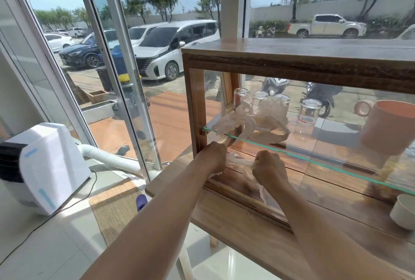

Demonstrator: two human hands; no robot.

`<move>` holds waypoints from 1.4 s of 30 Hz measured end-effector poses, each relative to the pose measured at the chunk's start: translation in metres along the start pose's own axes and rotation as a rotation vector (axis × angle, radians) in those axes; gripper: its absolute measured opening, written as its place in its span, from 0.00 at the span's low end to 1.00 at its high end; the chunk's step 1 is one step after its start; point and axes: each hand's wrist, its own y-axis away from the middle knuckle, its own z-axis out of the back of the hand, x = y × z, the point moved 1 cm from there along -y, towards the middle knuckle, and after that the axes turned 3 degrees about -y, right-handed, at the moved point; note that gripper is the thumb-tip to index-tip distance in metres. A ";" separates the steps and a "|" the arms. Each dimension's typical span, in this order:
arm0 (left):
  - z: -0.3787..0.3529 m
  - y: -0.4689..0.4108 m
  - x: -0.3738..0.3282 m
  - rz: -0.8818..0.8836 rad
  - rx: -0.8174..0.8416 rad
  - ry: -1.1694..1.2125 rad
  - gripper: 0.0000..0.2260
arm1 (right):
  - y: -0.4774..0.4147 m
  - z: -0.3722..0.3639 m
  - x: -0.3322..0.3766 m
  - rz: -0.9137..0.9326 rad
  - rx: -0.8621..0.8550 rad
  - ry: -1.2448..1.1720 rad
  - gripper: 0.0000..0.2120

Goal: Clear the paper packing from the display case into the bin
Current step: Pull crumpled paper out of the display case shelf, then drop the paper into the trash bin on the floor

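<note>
L hand [212,158] fisted on white paper packing [239,163] at case's lower-left corner; R hand [268,170] clenched on same strip, just beside. More crumpled paper [253,122] on glass shelf [314,158], left end, touching upturned glasses [260,99]. Bin not in view.

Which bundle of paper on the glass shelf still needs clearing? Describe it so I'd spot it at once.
Find the wooden display case by the window, then its glass shelf. At the shelf's left end lies the crumpled paper, in front of upturned drinking glasses. It is the only soft, wrinkled, off-white thing there; its neighbours are clear and rigid.
</note>
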 end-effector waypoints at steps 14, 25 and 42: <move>0.002 0.066 0.046 0.035 -0.031 0.004 0.08 | 0.027 -0.027 0.060 0.205 0.248 -0.055 0.08; -0.004 0.141 0.161 0.368 -0.021 0.061 0.05 | 0.067 -0.102 0.135 0.384 0.451 -0.132 0.09; -0.145 0.240 0.278 0.754 0.146 0.409 0.12 | 0.144 -0.262 0.164 0.476 0.784 0.061 0.09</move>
